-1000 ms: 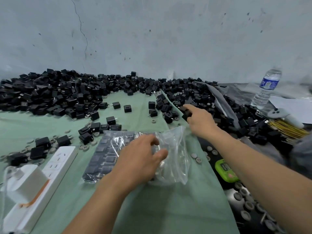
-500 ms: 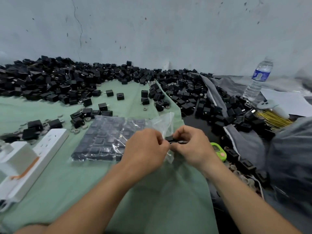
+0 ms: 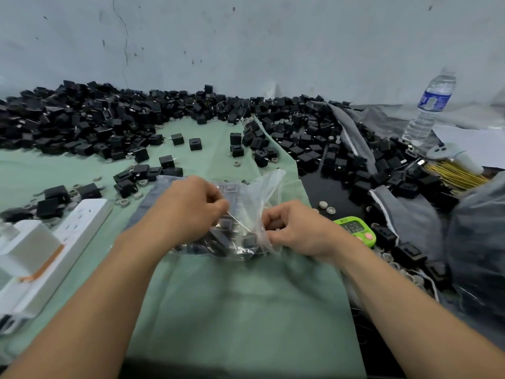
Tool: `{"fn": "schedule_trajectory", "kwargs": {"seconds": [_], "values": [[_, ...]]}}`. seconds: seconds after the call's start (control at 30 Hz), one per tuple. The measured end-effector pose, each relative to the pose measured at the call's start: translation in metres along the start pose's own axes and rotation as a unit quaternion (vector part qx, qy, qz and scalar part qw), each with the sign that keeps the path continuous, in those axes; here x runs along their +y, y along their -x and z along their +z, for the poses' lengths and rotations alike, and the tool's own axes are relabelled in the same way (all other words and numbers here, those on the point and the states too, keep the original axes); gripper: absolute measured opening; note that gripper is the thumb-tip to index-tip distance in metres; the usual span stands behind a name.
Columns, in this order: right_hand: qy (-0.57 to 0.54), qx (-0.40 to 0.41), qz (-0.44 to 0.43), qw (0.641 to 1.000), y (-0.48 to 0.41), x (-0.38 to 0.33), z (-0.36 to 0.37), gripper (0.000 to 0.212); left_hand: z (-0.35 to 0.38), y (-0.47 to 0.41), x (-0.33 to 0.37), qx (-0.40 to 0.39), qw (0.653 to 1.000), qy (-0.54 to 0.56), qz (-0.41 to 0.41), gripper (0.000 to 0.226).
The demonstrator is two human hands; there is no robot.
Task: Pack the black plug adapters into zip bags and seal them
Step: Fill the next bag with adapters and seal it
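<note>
A clear zip bag [image 3: 247, 203] filled with rows of black plug adapters lies on the green cloth [image 3: 246, 310] in front of me. My left hand [image 3: 188, 212] pinches the bag's upper film near its open mouth. My right hand [image 3: 295, 231] grips the crumpled right end of the same bag. A black adapter [image 3: 249, 242] shows through the plastic between my hands. A large heap of loose black adapters [image 3: 109, 119] runs along the wall and down the right side.
A white power strip [image 3: 68, 236] with a white block on it lies at the left. A green timer [image 3: 355, 228], a water bottle [image 3: 429, 110], a bundle of yellow ties [image 3: 456, 173] and grey cloth [image 3: 410, 214] sit to the right. Small grey rings are scattered about.
My right hand fetched an adapter from the pile and brought it to the bag mouth. Both hands now hold the bag's open end, and the adapter sits inside the plastic.
</note>
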State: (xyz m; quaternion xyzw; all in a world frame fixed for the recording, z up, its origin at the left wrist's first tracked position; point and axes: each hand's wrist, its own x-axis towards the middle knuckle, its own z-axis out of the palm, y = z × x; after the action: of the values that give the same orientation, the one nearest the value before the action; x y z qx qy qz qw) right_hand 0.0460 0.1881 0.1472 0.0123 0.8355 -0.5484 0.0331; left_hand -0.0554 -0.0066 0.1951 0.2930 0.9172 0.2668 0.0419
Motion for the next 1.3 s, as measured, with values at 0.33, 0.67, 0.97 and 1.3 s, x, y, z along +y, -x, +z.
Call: {"fn": "schedule_trajectory", "kwargs": {"seconds": [0.33,0.67,0.97,1.3], "values": [[0.091,0.082,0.026,0.992,0.000,-0.002,0.013,0.007,-0.012,0.003,-0.021,-0.096,0.995,-0.016,-0.002,0.005],[0.064,0.208,0.008,0.976,0.003,-0.009,0.000,0.026,0.004,0.010,-0.003,-0.137,0.987,-0.055,0.069,0.092],[0.262,0.264,0.076,0.925,-0.081,-0.024,-0.068,0.024,0.012,0.010,-0.003,-0.181,0.974,-0.093,0.096,0.101],[0.496,0.201,0.093,0.840,-0.176,-0.020,-0.049,0.032,0.004,0.006,-0.016,-0.187,0.972,-0.084,0.115,0.088]]}}
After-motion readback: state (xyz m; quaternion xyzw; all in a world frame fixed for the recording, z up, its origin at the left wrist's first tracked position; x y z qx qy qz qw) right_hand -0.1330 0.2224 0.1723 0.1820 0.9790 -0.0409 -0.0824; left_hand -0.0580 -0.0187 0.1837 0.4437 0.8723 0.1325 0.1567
